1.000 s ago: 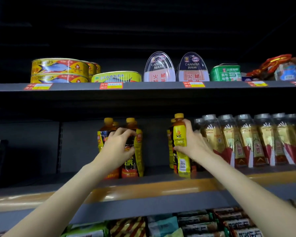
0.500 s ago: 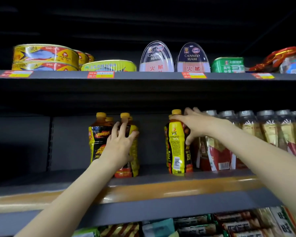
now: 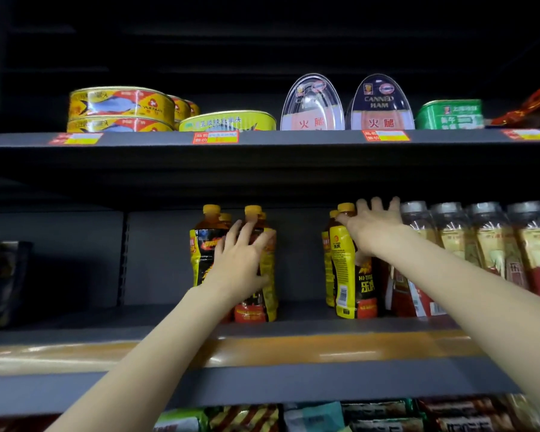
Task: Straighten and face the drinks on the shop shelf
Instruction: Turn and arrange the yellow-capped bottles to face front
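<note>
Two groups of yellow-capped energy drink bottles stand on the middle shelf (image 3: 293,350). In the left group (image 3: 205,254), my left hand (image 3: 242,263) lies palm-flat on the front right bottle with fingers spread upward. The bottle beside it shows its black flame label. At the right group, the front bottle (image 3: 343,269) shows its yellow side and barcode. My right hand (image 3: 371,226) reaches past that bottle's neck, fingers spread above the caps, thumb by the cap. Neither hand is closed around a bottle.
A row of grey-capped bottles (image 3: 490,244) stands right of the right group, partly behind my right arm. The upper shelf carries fish cans (image 3: 119,107), canned ham (image 3: 381,104) and a green tin (image 3: 449,115). A dark package (image 3: 0,275) stands far left. Snack packets (image 3: 371,416) fill the shelf below.
My left hand has loosened from a grip to a flat, spread palm on its bottle. My right hand let go of the yellow bottle's body and moved up behind its neck.
</note>
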